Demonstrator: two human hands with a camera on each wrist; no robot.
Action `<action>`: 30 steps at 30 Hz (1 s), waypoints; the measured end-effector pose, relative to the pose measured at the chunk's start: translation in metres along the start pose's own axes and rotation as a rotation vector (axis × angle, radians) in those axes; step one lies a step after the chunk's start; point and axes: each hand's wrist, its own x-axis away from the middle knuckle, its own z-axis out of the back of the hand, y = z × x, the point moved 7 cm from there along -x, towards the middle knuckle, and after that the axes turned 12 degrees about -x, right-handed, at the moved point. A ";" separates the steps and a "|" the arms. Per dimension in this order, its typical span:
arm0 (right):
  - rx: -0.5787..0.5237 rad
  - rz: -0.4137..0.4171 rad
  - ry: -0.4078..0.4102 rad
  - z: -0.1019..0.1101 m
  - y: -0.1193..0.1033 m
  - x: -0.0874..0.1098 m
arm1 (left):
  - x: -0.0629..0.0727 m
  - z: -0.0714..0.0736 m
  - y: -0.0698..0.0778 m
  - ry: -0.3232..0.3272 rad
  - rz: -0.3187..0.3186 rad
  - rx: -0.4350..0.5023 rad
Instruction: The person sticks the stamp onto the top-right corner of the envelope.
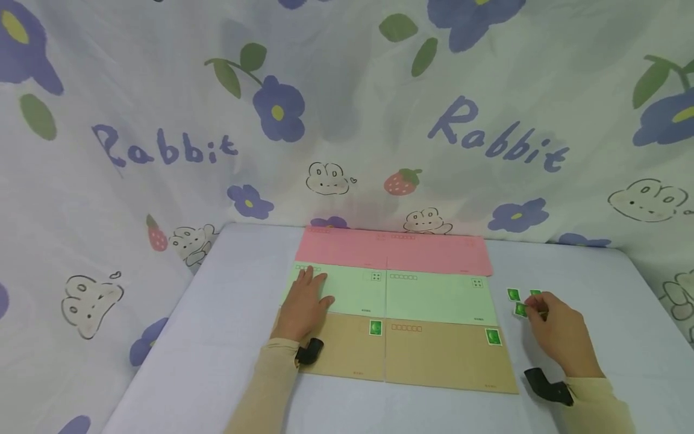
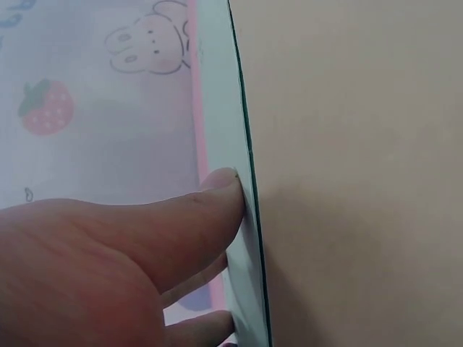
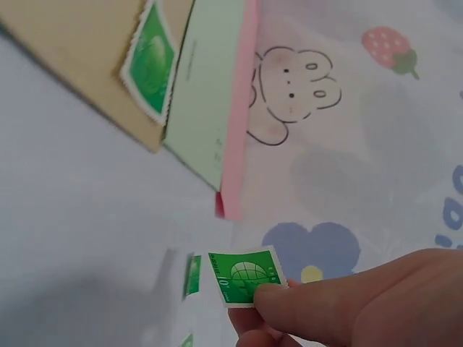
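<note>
My left hand rests with its fingers spread on the left green envelope. In the left wrist view, its thumb lies at that envelope's near edge. Out to the right, my right hand pinches a green postage stamp with a white perforated edge between thumb and fingertips. This stamp seems raised off the white tabletop. Two loose stamps lie close by, a left one and another partly behind the fingers. The brown envelopes each bear a green stamp at their upper right corner.
Pink envelopes form the back row, green the middle, brown the front, overlapping in two columns. The right green envelope has a printed stamp box. A patterned curtain hangs behind the white table.
</note>
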 end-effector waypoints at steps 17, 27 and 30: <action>-0.075 0.092 0.052 -0.005 -0.049 -0.005 | -0.002 0.000 0.000 -0.001 -0.002 -0.004; -0.136 0.126 0.038 -0.024 -0.075 -0.018 | -0.001 0.003 0.001 -0.002 0.023 0.016; -0.154 0.139 0.035 -0.031 -0.084 -0.022 | -0.001 0.001 0.000 -0.003 0.031 0.016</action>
